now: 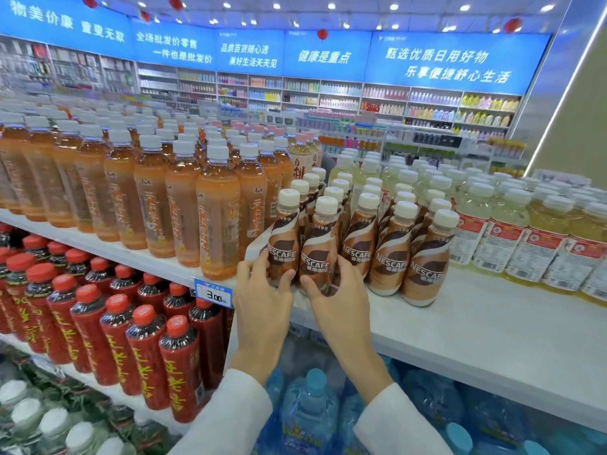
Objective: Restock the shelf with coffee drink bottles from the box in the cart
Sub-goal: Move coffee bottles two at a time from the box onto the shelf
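Note:
Brown coffee drink bottles with cream caps stand in rows on the white top shelf (476,326). My left hand (262,300) wraps the base of the front-left coffee bottle (285,238). My right hand (338,297) grips the base of the bottle beside it (320,244). Both bottles stand upright at the shelf's front edge. Further coffee bottles (423,257) line up to the right and behind. The cart and box are out of view.
Tall orange tea bottles (216,224) crowd the shelf just left of the coffee. Pale yellow drink bottles (499,234) stand to the right. Red-capped dark bottles (144,353) fill the shelf below left, blue water jugs (308,412) below. A price tag (213,293) hangs on the edge.

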Available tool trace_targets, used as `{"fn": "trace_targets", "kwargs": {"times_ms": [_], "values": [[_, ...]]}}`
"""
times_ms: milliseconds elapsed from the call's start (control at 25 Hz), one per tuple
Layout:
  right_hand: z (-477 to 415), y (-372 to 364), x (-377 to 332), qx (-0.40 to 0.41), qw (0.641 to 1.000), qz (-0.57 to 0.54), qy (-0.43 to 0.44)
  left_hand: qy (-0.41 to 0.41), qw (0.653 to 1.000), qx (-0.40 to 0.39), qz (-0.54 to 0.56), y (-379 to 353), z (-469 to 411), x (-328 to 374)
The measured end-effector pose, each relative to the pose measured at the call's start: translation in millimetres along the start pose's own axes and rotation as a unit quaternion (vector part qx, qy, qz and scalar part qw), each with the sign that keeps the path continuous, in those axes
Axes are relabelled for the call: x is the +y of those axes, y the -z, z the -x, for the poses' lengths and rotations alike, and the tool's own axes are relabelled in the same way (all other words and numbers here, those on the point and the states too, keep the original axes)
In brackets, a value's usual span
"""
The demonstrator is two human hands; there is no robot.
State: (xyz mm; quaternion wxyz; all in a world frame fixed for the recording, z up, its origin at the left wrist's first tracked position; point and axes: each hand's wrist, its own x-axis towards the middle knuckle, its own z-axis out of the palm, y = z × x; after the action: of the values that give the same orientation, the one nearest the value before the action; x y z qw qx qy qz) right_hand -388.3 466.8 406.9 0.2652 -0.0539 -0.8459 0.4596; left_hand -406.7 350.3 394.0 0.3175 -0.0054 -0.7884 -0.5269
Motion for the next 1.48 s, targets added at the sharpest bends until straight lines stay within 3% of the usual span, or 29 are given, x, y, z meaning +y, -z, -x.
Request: {"fn": "trace_targets", "kwargs": {"times_ms": [440, 840, 1000, 1160, 1480], "values": [[1, -5, 2, 0.0, 1.0, 0.007, 0.008, -0.015, 1.0, 0.013, 0.009, -6, 4, -9], [53, 33, 8, -0.1, 0.993, -0.059, 0.035, 0.045, 0.999, -0.011, -0.025, 27, 66, -6], [106, 44, 20, -0.175, 0.976, -0.118, 0.056, 0.098, 0.991, 0.013, -0.085, 71, 136, -17], [176, 35, 43, -0.314, 0.934, -0.166, 0.03, 0.204, 0.963, 0.059, -0.166, 126, 227, -44], [295, -36, 105, -0.542, 0.833, -0.082, -0.081, 0.41, 0.88, 0.128, -0.204, 221, 391, -93]]}}
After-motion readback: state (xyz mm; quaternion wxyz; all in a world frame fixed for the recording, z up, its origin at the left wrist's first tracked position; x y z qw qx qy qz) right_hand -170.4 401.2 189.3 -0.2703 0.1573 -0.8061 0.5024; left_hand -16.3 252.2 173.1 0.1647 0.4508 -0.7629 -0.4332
